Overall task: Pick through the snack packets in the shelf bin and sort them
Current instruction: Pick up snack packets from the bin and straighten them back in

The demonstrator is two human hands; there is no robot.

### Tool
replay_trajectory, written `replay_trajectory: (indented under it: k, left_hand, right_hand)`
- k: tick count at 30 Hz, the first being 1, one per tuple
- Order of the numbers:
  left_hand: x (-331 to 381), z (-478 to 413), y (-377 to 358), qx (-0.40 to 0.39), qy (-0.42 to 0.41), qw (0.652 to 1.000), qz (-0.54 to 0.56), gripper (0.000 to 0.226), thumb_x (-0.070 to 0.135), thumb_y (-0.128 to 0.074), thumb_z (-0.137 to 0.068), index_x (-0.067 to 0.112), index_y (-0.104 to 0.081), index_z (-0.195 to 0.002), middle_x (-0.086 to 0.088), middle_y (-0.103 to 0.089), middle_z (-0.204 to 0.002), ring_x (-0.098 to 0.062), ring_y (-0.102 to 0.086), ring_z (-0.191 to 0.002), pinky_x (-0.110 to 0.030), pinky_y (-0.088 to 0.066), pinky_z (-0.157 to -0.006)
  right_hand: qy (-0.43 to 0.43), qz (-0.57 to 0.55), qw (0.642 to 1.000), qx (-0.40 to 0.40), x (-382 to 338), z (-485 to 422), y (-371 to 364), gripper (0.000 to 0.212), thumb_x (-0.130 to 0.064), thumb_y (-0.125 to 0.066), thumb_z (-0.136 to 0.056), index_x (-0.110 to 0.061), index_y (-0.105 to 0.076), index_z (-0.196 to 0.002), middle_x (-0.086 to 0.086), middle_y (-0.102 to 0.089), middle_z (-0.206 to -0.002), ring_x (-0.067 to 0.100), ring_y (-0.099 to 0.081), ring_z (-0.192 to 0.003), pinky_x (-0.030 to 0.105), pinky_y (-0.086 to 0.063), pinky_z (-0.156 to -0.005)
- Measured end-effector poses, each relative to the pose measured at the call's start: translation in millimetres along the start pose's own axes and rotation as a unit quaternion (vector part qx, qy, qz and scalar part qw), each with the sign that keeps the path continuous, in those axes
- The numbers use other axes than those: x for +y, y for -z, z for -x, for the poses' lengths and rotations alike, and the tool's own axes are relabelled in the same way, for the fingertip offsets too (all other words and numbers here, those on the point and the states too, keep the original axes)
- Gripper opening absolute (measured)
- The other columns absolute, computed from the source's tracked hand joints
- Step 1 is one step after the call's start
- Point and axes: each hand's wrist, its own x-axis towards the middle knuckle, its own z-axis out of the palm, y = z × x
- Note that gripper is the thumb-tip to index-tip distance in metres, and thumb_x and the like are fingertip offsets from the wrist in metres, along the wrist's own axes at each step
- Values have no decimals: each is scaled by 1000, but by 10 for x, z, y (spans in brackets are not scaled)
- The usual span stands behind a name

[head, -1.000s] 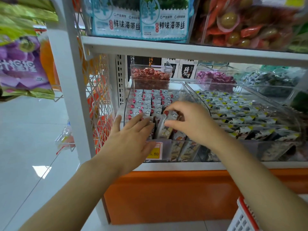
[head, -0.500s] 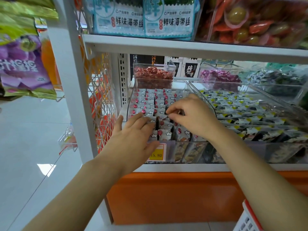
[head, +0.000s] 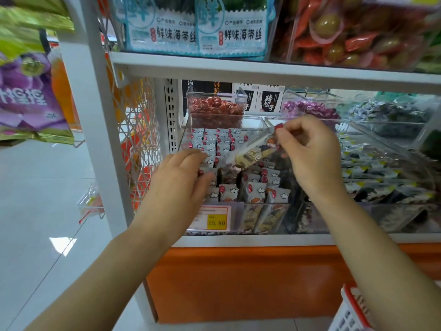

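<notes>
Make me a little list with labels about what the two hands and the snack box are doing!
Place: clear plastic shelf bin on a shop shelf
Inside it: small grey-white snack packets with red dots, standing in rows
Right hand: pinches a long beige-and-brown snack packet, tilted, above the rows
Left hand: fingers fairly straight, rests on the packets at the bin's left side
Label: yellow-and-white price tag on the bin's front, reading 15.80

Pale glossy tiled floor (head: 35, 199), bright light patch (head: 63, 244) reflected on it, white metal shelf upright (head: 95, 130), white shelf board (head: 262, 70) overhead, white wire mesh side panel (head: 140, 144), perforated back strip (head: 170, 115), orange base panel (head: 250, 283) under the shelving.
</notes>
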Motion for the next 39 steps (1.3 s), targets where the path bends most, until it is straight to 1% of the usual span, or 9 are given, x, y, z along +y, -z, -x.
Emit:
replay_trajectory:
  k: [3,6,8,12,18,26,31,35,39]
  left_hand:
    - [48,15,39,23,9,1000,-9,44,37,-43,-93,14,-54,-128,-2,-54,-132,-21,-45,-124,-41,-33,-106]
    - [153,53,64,-11,28,996,85,55,51,-37,-86,21,-53,-129,6,-59,-116,-6,-52,-107,-22,-42,-91]
    - [202,69,39,-38,58,980,186,43,43,-45,-88,23,-55,-124,12,-62,-96,3,-57,-87,-9,-46,-70]
    - [218,65,42,-55,164,910,376,18,26,-55,-90,17,-64,-102,-2,-68,-77,-6,-66,-67,-17,-53,-58]
    - [171,41,71,-50,267,782,561,24,24,-58,-79,7,-61,-95,-11,-58,-78,-10,-61,-58,-16,-51,-54]
    - [114,1,108,-42,308,706,637,15,14,-56,-83,7,-62,-94,-2,-54,-66,-4,-52,-49,-13,-48,-46]
    - [142,-20,99,-46,296,671,678,19,1,-48,-88,5,-65,-97,-2,-61,-66,-3,-56,-52,-13,-50,-50]
    - [152,-30,116,-59,287,657,694,34,-6,-52,-79,4,-62,-110,-11,-62,-82,-9,-64,-60,-16,-53,-57]
    - [193,0,153,-79,230,724,645,50,-3,-61,-61,5,-62,-111,-19,-67,-99,-16,-69,-76,-18,-54,-64]
  right_hand:
    - [-62,-79,995,17,5,148,95,17,-9,-57,-91,-19,-57,-78,3,-63,-75,8,-62,-60,20,-52,-57]
    - [-131,-159,979,2,-1,272,112,16,-9,-56,-92,-14,-60,-78,4,-65,-74,8,-64,-59,21,-54,-57]
    - [-177,-224,958,0,-14,339,107,16,-10,-56,-92,-11,-61,-77,-1,-68,-67,11,-64,-57,23,-55,-56]
    - [-258,-311,914,-20,-26,419,137,13,-14,-58,-89,-5,-65,-82,0,-69,-68,10,-63,-56,21,-52,-53]
    - [-330,-382,860,-80,-20,454,174,11,-21,-66,-71,-10,-67,-71,0,-59,-55,8,-52,-46,18,-45,-43]
    - [-364,-471,791,-140,18,454,196,31,-1,-60,-66,0,-60,-96,8,-65,-63,10,-59,-52,18,-50,-48]
    - [-376,-508,765,-124,47,444,202,28,1,-57,-68,-2,-58,-96,7,-64,-62,10,-58,-51,19,-49,-47]
    - [-364,-482,788,-118,78,446,217,34,6,-52,-82,-9,-63,-110,6,-63,-63,11,-57,-54,20,-50,-49]
    - [-326,-451,819,-141,69,447,236,42,7,-54,-78,-13,-64,-114,4,-61,-65,12,-57,-56,21,-50,-51]
